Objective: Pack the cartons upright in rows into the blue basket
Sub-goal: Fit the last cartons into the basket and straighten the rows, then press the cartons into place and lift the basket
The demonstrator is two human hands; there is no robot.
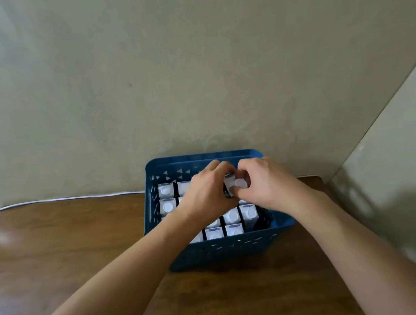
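A blue basket [211, 252] with cut-out holes stands on the wooden table against the wall. Inside it, several white-topped cartons [165, 190] with round caps stand upright in rows. Both hands are over the basket's far right part. My left hand [205, 191] and my right hand [263, 184] together grip one carton [235, 184], its white cap showing between the fingers. That carton sits a little higher than its neighbours. A dark gap shows at the basket's near right corner. My forearms hide some cartons in the middle.
The brown wooden table [70, 248] spreads to the left and toward me. A thin white cable [60, 199] runs along the table's back edge at the left. A beige wall rises behind, with a side wall [395, 163] close on the right.
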